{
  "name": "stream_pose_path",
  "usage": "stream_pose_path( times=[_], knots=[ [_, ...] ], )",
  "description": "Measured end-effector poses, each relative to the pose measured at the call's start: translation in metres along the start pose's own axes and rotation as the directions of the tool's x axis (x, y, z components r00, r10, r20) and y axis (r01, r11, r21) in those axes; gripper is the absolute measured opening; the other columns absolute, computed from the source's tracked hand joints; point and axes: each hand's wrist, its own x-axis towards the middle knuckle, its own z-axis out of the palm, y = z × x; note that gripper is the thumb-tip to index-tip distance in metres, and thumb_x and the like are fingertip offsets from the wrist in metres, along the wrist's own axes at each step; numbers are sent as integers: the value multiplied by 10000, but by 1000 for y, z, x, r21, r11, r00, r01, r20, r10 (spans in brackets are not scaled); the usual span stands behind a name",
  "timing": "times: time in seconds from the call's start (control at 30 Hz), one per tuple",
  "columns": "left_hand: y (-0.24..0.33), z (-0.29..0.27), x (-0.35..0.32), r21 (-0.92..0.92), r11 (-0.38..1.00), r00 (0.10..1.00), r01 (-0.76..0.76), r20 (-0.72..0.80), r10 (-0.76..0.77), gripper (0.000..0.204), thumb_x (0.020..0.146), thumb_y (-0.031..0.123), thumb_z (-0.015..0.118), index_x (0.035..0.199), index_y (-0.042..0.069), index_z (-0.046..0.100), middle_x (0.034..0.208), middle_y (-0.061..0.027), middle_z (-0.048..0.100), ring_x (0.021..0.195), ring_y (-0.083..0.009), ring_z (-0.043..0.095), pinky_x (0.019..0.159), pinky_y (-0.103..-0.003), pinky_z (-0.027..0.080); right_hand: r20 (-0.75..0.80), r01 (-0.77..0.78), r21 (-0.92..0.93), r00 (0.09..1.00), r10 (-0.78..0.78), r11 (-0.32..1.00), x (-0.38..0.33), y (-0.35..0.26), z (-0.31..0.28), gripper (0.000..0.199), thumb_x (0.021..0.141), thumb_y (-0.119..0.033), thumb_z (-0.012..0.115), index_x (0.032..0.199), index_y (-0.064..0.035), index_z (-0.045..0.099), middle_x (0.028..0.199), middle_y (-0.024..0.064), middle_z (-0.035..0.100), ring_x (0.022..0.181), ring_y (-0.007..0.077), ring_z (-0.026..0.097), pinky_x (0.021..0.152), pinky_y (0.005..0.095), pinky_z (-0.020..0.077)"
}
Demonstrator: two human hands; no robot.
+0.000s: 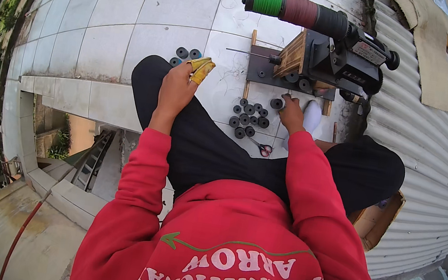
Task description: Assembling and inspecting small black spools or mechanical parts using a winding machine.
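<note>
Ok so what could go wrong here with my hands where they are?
The right hand grips a black spool close to the winding machine; fingers might catch if it runs. The scissors lie open by the leg, a possible cut. The left hand holds a yellow piece that may brush nearby spools and roll them away.

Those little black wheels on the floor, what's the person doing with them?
A person in a red sweatshirt sits on the tiled floor. The right hand reaches to one small black spool beside the cluster of spools. The left hand holds a yellow object on the knee. A winding machine stands in front, scissors nearby.
</note>
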Motion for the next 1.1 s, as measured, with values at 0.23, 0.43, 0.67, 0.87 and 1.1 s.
stream_pose_path(
  times=[0.23, 0.43, 0.67, 0.87, 1.1],
  knots=[
    [-2, 11, 4, -1, 998, 998, -63, 1, 63, 274, 1011, 260, 719, 1130, 16, 750, 1108, -201, 752, 983, -453, 712, 836, -507, 574, -16, 102, 132, 995, -100, 986, 14, 2, 28, 601, 813, -124, 874, 1387, -98, 701, 1319, 177, 732, 1159, 425, 723, 986, 476, 587],
    [3, 9, 5, 114, 993, 998, -20, 55, 14, 241, 1012, 236, 698, 1087, 10, 733, 1095, -195, 746, 960, -457, 708, 824, -528, 567, 475, -341, 767, 871, -125, 543, 9, -38, -26, 608, 931, -106, 823, 1508, -111, 632, 1293, 33, 745, 1039, 104, 696, 827, 282, 519],
    [14, 8, -6, -395, 909, 981, 131, 184, -61, 397, 1074, 169, 648, 1451, 44, 665, 1331, -118, 745, 1164, -257, 721, 963, -373, 570, 364, -155, 889, 811, -458, 431, -19, -120, -89, 591, 950, 35, 754, 1513, -100, 638, 1312, 29, 721, 1057, 84, 679, 932, 249, 548],
    [35, 15, -47, -876, 405, 942, 262, 323, 92, 670, 961, -60, 775, 1581, 17, 533, 1515, -135, 637, 1390, -282, 615, 1098, -420, 581, 182, 45, 918, 834, -521, 393, -71, -160, -140, 543, 919, 80, 711, 1444, -50, 670, 1268, 50, 723, 1098, 107, 667, 1016, 298, 542],
    [66, 18, -66, -937, 310, 965, 160, 214, 149, 719, 888, -73, 844, 1546, -6, 561, 1507, -168, 642, 1405, -287, 615, 1082, -422, 601, -95, 330, 800, 894, -438, 501, -126, -168, -188, 557, 882, -18, 840, 1418, -76, 704, 1359, 107, 728, 1232, 231, 694, 1055, 353, 540]
  ],
)
